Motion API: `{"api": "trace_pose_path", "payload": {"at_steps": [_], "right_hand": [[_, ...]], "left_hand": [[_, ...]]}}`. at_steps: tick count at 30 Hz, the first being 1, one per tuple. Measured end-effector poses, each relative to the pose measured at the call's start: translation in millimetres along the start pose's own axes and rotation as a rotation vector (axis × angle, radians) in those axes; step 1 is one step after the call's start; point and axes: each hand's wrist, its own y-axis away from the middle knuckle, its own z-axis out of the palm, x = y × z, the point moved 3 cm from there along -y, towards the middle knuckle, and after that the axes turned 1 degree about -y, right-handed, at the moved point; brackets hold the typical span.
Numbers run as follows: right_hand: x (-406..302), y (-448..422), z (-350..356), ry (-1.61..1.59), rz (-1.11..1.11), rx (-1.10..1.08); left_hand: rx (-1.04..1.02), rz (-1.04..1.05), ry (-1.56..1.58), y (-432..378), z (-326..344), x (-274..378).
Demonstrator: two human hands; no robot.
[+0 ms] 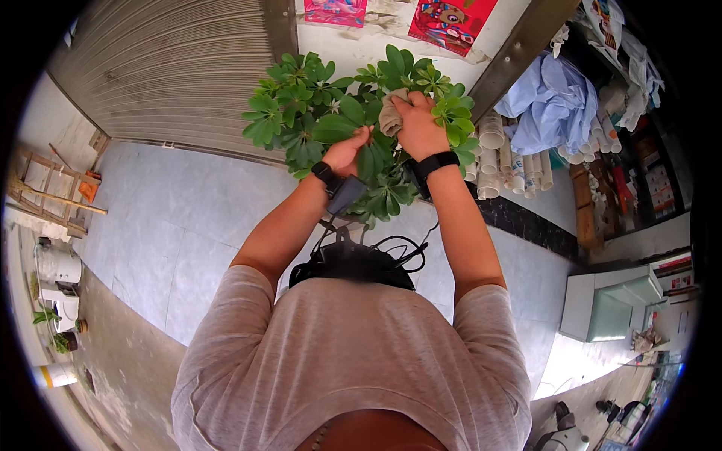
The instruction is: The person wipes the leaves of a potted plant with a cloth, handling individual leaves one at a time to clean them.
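A leafy green umbrella plant (338,131) stands before me against the wall. Among its leaves, my left hand (348,151) has thumb and fingers closed at a leaf near the middle of the plant; the fingertips are partly hidden. My right hand (420,125) grips a crumpled brown cloth (392,113) at the upper right of the foliage. Both wrists wear black straps with dark devices. The plant's pot is mostly hidden beneath the leaves and a black bag (352,264) at my front, from which cables run.
Behind the plant are a ribbed shutter (186,73) and a wall with red posters (451,25). Bundled pale pipes (489,138) and blue plastic sheeting (550,104) lie close on the right. A glass-topped cabinet (612,310) stands lower right, a wooden rack (48,186) far left.
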Motion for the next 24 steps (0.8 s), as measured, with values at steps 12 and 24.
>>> {"api": "trace_pose_path", "payload": {"at_steps": [12, 24], "right_hand": [[-47.7, 8.0, -46.4, -0.257, -0.381, 0.042], [-19.4, -26.0, 12.9, -0.174, -0.181, -0.081]], "left_hand": [[-0.141, 0.122, 0.019, 13.5, 35.7, 9.1], [0.020, 0.027, -0.020, 20.0, 25.9, 1.7]]}}
